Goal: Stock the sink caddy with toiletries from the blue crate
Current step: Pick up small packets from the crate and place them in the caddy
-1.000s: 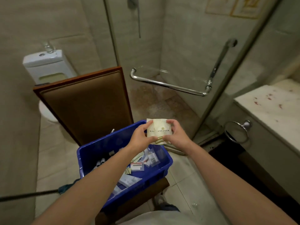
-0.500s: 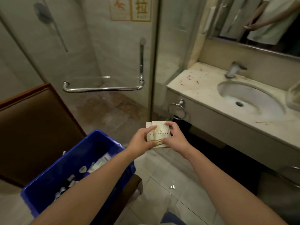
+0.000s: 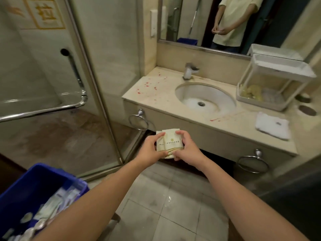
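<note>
Dim, warm light leaves deep shadow under the counter (image 3: 217,136) beyond the grip on the packets (image 3: 171,143), faint glare on the glass door (image 3: 43,75) to its left, and wide-angle bending with blur at the blue crate (image 3: 31,188) below-left.

Start: left hand (image 3: 150,150) and right hand (image 3: 187,149), gripping sachets (image 3: 172,140), hang below the countertop (image 3: 156,100), just before its front face.
Over the basin: open air above the sink basin (image 3: 205,98); the faucet (image 3: 190,71) stands behind it.
Caddy: the sink caddy (image 3: 278,74) has a top tray open upward, which roofs the lower tier (reachable sideways, not from above).
Before the caddy: a folded towel (image 3: 272,125) lies there.
Left: the glass shower door (image 3: 52,84) walls that side.
</note>
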The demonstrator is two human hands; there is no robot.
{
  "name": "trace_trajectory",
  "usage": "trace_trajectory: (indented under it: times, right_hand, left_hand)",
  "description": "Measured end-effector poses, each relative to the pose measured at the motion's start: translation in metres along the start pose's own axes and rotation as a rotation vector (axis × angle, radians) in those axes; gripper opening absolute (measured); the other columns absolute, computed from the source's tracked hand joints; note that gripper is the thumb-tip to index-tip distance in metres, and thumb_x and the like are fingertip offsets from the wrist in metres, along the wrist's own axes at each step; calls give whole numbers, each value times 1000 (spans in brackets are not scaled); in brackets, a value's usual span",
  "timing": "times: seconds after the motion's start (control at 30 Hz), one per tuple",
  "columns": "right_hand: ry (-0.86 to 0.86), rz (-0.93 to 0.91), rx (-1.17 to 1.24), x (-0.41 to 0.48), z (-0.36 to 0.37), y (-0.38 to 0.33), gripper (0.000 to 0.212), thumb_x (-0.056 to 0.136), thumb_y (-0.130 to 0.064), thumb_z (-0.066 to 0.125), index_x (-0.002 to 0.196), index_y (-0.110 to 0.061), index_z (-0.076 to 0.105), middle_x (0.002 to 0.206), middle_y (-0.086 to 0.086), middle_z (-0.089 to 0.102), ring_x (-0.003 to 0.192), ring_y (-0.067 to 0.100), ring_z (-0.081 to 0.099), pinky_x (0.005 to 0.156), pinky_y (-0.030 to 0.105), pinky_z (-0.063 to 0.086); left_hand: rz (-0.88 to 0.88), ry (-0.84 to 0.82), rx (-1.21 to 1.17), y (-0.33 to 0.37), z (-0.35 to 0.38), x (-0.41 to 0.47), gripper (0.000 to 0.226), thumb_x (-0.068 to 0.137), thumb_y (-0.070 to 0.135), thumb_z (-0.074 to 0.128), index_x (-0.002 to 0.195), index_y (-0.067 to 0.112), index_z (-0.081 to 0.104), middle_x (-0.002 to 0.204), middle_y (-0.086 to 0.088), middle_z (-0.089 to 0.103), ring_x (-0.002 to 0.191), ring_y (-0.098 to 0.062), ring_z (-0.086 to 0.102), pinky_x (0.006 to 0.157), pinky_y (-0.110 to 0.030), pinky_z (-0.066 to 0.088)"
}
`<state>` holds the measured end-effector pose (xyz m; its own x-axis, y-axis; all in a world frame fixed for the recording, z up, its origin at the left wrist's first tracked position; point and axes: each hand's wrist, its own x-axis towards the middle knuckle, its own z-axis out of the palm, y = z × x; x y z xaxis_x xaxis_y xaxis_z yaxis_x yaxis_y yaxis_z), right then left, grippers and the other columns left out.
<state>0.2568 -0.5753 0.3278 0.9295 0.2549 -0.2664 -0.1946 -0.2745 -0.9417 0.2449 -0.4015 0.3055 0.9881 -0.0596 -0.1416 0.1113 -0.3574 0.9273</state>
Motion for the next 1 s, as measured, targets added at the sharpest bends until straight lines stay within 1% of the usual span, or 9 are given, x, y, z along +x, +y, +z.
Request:
trace_trajectory:
  times: [0.07,0.1,0.13,0.27,0.43,0.63,0.77,0.9,1.0]
  right_hand:
    - [22,-11,-13,0,-35,7,74,79,11,61,137,-25,32,131,0,51,100,17,63,65,35,61]
    - [34,-14,-15,-1,-52,11,74,78,11,62,136,-26,32,132,-1,51,103,19,63,65,34,60]
    - [48,-18,-12,-1,-68,14,74,78,10,63,135,-26,33,132,-1,51,104,20,63,64,33,60]
    - [122,-17,17,-4,-122,29,72,76,6,68,131,-28,35,129,-2,53,101,20,66,65,34,60]
    - [217,6,59,-11,-170,48,72,76,6,69,128,-31,36,132,-1,50,103,21,64,66,33,59]
    - [349,54,93,-12,-211,65,73,75,6,71,129,-30,37,129,-1,51,102,19,64,66,33,61]
    - [444,96,79,-2,-236,74,74,74,7,69,130,-29,37,125,-1,52,101,22,64,73,44,61]
    - [510,124,81,21,-263,77,73,74,6,66,129,-31,38,119,-1,55,93,17,65,68,38,59]
    - [559,123,84,45,-286,75,73,73,5,67,131,-30,38,121,0,53,97,18,63,70,40,59]
  left_hand:
    - [34,0,43,13,30,16,78,73,5,80,140,26,46,128,-1,41,98,-14,59,79,-18,52]
    - [48,-2,60,19,45,23,78,73,7,80,140,28,46,127,1,40,92,-12,58,74,-14,51]
    - [58,-8,69,26,59,30,77,73,8,80,139,29,46,125,3,39,90,-11,57,72,-14,50]
    - [93,-44,128,55,107,52,79,74,14,80,142,31,42,126,5,38,96,-10,56,78,-21,51]
    - [126,-122,182,76,154,75,81,75,18,81,144,32,39,128,8,37,93,-7,57,72,-19,51]
    - [148,-243,234,89,195,111,76,74,21,82,139,34,45,129,7,37,97,-12,60,83,-34,58]
    - [189,-305,263,94,218,141,75,72,24,82,137,36,47,125,10,39,91,-7,61,82,-31,57]
    - [226,-358,280,104,237,183,76,70,24,84,137,33,48,126,6,45,92,-9,61,84,-31,54]
    - [260,-392,281,115,248,219,74,71,23,84,136,31,50,126,3,49,84,-9,63,76,-26,53]
